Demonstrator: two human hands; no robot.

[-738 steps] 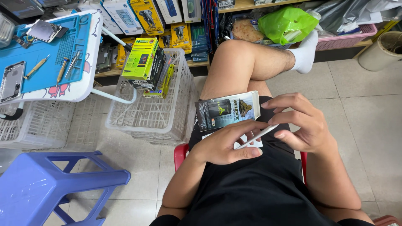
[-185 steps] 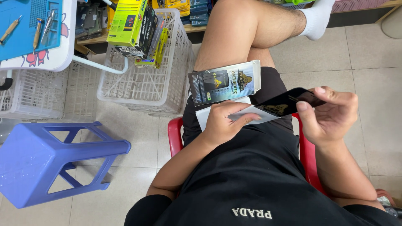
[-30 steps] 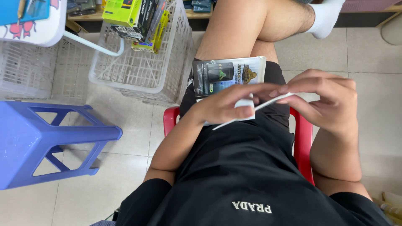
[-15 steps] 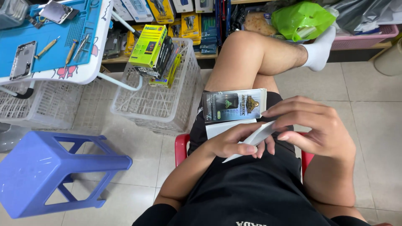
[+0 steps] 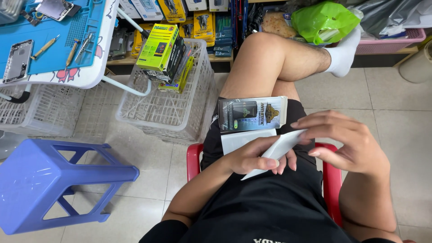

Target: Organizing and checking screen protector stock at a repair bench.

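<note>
I sit on a red stool (image 5: pixel 332 180) with one leg crossed over the other. Both hands hold a thin white sleeve (image 5: pixel 278 148) over my lap. My left hand (image 5: pixel 252 155) grips its lower end from below. My right hand (image 5: pixel 344 141) pinches its upper end with the fingertips. A flat printed retail box (image 5: pixel 252 114), dark with a grey panel, rests on my thigh just beyond the hands. A white sheet (image 5: pixel 240 138) lies under that box.
A white wire basket (image 5: pixel 168 114) with yellow-green boxes stands to the left of my knee. A blue plastic stool (image 5: pixel 49 182) is at lower left. A small table with a blue mat (image 5: pixel 54 42), phone parts and tools is at upper left. Shelves of packaged goods line the back.
The camera has tilted and shifted across the frames. Both hands stay on the white sleeve; the right hand's fingers have slid to its upper tip. The box stays on my thigh.
</note>
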